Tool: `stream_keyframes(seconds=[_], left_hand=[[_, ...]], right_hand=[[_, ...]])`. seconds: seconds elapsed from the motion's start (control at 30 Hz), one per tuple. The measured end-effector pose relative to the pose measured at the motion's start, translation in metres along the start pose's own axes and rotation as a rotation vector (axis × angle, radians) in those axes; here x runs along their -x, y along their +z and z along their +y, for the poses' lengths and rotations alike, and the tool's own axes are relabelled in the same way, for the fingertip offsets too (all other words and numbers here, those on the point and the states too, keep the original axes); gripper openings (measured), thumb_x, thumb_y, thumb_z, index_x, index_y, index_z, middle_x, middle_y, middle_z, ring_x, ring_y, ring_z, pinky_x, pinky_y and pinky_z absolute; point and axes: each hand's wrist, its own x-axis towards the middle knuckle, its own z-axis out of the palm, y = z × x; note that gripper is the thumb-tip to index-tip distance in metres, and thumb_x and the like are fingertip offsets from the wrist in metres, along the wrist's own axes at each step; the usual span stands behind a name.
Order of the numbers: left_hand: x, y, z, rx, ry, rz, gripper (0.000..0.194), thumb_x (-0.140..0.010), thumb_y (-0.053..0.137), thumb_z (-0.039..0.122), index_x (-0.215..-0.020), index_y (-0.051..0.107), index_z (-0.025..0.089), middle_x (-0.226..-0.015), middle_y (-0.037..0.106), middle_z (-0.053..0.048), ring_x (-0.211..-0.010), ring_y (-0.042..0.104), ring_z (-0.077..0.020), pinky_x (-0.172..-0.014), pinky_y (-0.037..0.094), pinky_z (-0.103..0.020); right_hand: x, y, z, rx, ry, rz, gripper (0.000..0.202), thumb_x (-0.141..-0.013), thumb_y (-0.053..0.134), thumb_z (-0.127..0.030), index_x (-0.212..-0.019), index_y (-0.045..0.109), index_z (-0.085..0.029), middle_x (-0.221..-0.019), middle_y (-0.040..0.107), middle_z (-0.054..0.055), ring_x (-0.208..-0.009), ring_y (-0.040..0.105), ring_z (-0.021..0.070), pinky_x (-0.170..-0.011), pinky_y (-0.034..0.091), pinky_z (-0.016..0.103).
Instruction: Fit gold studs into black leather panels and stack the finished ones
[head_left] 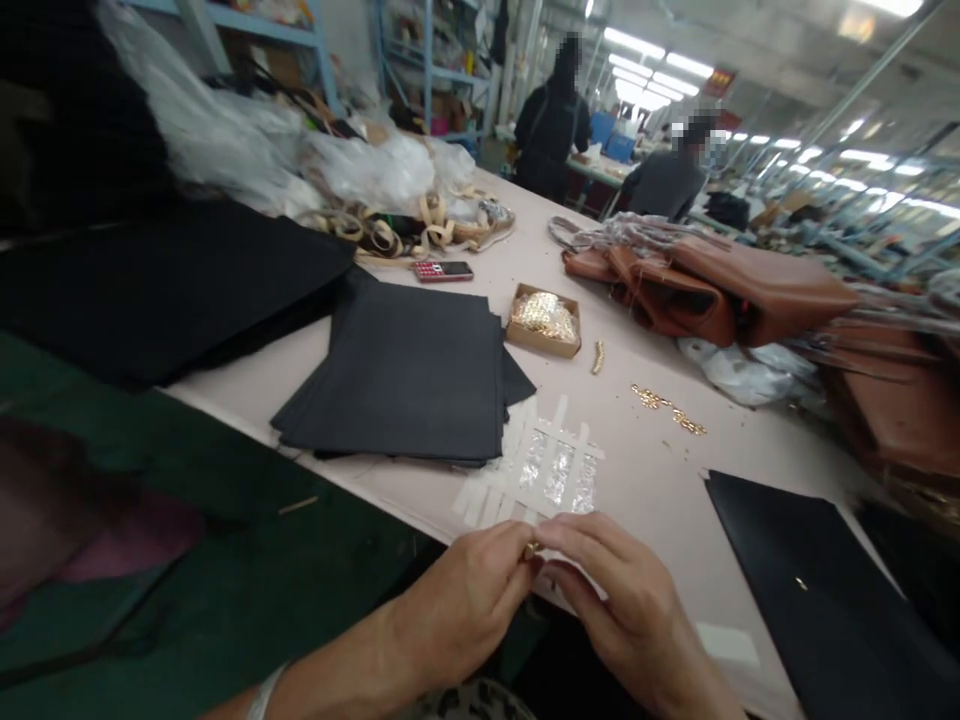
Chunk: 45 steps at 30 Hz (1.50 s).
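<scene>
one small gold-coloured piece (531,549) sits at the fingertips of the left hand (480,590), pinched between thumb and forefinger, just over the near edge of a pale table (645,490). the right hand (626,590) meets it from the other side, its forefinger at the piece and its thumb a little apart; whether that grip also closes on the metal cannot be told.

for a part this small, a steady left pinch and light work from the right fingertips would likely serve best, with the hands brought fully over the table so that a slip lands there and not on the floor.

just beyond the fingers lie pale strips and clear film (559,475), next to a stack of black sheets (420,370). farther back, a cardboard box (541,345) holds many more gold-coloured pieces, with a short curved row (598,357) beside it and a loose scatter (667,408) to the right, near brown bags (757,270).

no brand or label can be read: the key marks on a red phone (444,271) are too small, and a red sign (718,82) in the background is a blur.
</scene>
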Motion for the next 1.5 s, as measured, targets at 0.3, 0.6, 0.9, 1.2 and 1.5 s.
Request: stream_keyframes(seconds=[0.3, 0.6, 0.9, 1.2, 1.5], left_hand=[[0.016, -0.023, -0.012, 0.221, -0.133, 0.142, 0.020, -0.097, 0.037, 0.018, -0.090, 0.056, 0.019, -0.081, 0.060, 0.001, -0.066, 0.057, -0.0110, -0.064, 0.044, -0.023], [0.045, -0.045, -0.039, 0.913, -0.560, 0.609, 0.058, -0.083, 0.061, 0.043, -0.133, 0.049, 0.015, -0.079, 0.064, 0.000, -0.038, 0.024, -0.0026, -0.037, 0.014, -0.020], [0.065, -0.054, -0.044, 0.934, -0.593, 0.768, 0.052, -0.084, 0.065, 0.054, -0.122, 0.056, 0.019, -0.096, 0.069, -0.006, -0.041, 0.024, -0.0022, -0.036, 0.016, -0.020], [0.062, -0.052, -0.051, 1.050, -0.525, 0.845, 0.031, -0.073, 0.077, 0.043, -0.066, 0.057, 0.021, -0.052, 0.046, 0.007, -0.049, 0.045, -0.0096, -0.049, 0.038, -0.021], [0.055, -0.055, -0.047, 1.175, -0.531, 0.783, 0.030, -0.074, 0.079, 0.042, -0.085, 0.065, 0.018, -0.055, 0.049, 0.009, -0.037, 0.021, -0.0006, -0.035, 0.015, -0.014]], right_hand=[[-0.044, 0.027, 0.008, -0.241, 0.075, -0.041, 0.012, -0.094, 0.057, -0.018, -0.093, 0.068, -0.023, -0.081, 0.071, 0.001, -0.075, 0.068, 0.0150, -0.068, 0.054, 0.023], [-0.172, 0.061, 0.042, 0.060, 0.059, 0.074, 0.015, -0.094, 0.055, -0.026, -0.099, 0.069, -0.022, -0.094, 0.073, 0.003, -0.086, 0.067, 0.0178, -0.080, 0.049, 0.028], [-0.186, 0.084, 0.042, 0.386, -0.082, -0.238, 0.021, -0.100, 0.040, -0.018, -0.096, 0.061, -0.018, -0.095, 0.070, 0.008, -0.092, 0.058, 0.0242, -0.083, 0.044, 0.035], [-0.107, 0.072, 0.020, -0.213, 0.291, -0.336, 0.016, -0.097, 0.053, -0.029, -0.092, 0.067, -0.024, -0.088, 0.067, 0.000, -0.083, 0.061, 0.0156, -0.075, 0.046, 0.028], [-0.137, 0.103, 0.024, -0.599, 0.638, -0.359, 0.023, -0.081, 0.068, -0.038, -0.089, 0.070, -0.016, -0.070, 0.066, 0.000, -0.063, 0.063, 0.0126, -0.061, 0.054, 0.025]])
